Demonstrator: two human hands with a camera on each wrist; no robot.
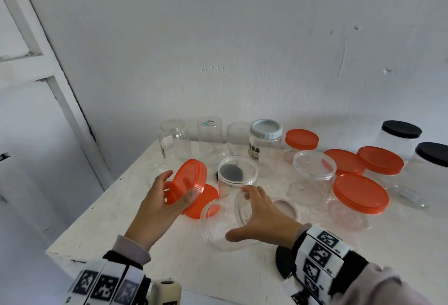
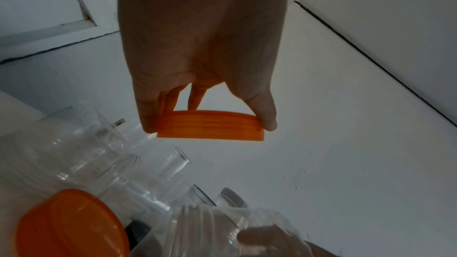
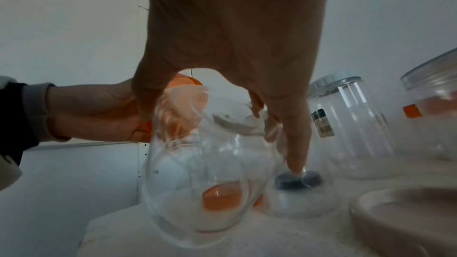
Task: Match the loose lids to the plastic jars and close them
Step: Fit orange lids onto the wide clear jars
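My left hand (image 1: 162, 199) grips an orange screw lid (image 1: 188, 181) by its rim, tilted on edge above the table; the left wrist view shows the orange lid (image 2: 210, 125) pinched between thumb and fingers. My right hand (image 1: 260, 215) holds a clear lidless plastic jar (image 1: 225, 224), tipped with its mouth toward the left; in the right wrist view the clear jar (image 3: 210, 167) sits under my fingers. A second orange lid (image 1: 206, 201) lies flat on the table behind it. An open jar (image 1: 237, 174) with a black lid seen through it stands just beyond.
A white table (image 1: 116, 227) stands against the wall. At the back are several clear jars, one with a grey lid (image 1: 266, 129). To the right stand orange-lidded jars (image 1: 360, 193), an open jar (image 1: 314, 171) and two black-lidded jars (image 1: 401, 132). A pale loose lid (image 1: 287, 207) lies near my right hand.
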